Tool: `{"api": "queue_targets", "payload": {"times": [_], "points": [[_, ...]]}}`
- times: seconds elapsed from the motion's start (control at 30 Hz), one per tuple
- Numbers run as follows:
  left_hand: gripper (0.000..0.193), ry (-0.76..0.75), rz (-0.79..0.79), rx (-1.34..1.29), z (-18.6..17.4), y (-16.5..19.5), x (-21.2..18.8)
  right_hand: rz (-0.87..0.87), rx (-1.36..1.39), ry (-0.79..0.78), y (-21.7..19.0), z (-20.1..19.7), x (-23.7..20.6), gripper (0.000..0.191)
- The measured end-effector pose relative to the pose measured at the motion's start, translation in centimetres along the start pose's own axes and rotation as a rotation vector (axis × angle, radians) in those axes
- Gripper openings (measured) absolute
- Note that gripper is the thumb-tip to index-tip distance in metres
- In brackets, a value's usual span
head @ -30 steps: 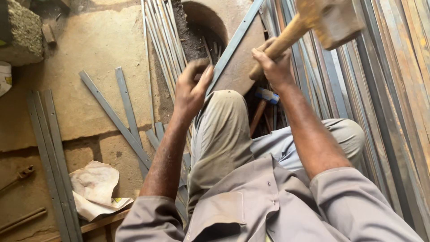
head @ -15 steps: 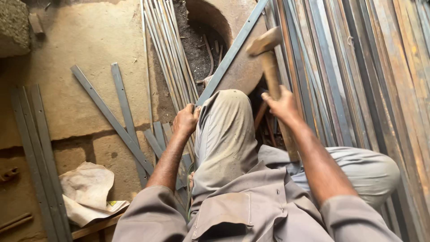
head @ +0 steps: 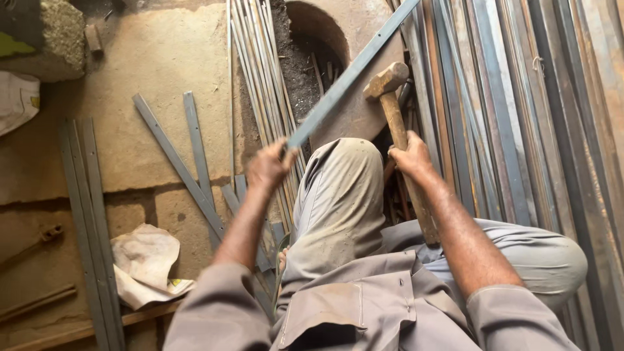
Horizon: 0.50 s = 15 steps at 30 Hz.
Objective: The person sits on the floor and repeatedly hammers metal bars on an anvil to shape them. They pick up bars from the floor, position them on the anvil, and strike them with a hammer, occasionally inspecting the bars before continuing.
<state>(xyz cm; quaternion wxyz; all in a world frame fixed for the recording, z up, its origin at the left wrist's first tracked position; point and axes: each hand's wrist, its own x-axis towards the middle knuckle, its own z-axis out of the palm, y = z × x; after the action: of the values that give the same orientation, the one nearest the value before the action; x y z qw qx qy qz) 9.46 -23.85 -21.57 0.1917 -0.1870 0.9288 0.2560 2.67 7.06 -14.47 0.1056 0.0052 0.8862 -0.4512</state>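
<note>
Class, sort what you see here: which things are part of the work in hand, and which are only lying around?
In use:
left hand gripping the long metal strip
right hand holding the wooden-handled hammer

Lying about:
loose flat bars on the stone floor
crumpled paper
thin rods
stone block

Two loose flat steel strips crossing on the stone floor, upper left of centre. A pair of long grey bars lying side by side along the left. Crumpled pale paper just beside them, lower left. A rough concrete block in the top left corner, a white sack below it. A bundle of thin rods running up the middle. Long rusty steel sections stacked along the right.
</note>
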Motion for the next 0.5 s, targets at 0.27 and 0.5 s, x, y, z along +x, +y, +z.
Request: {"api": "queue_targets", "payload": {"times": [0.27,0.5], "points": [[0.056,0.342,0.269,-0.1,5.0,-1.7,0.9,0.166,0.225,-0.025,0.9,0.3,0.0,0.025],[0.047,0.366,0.307,0.095,5.3,-1.0,-0.4,-0.168,0.427,-0.034,-1.6,-3.2,-1.5,0.022]]}}
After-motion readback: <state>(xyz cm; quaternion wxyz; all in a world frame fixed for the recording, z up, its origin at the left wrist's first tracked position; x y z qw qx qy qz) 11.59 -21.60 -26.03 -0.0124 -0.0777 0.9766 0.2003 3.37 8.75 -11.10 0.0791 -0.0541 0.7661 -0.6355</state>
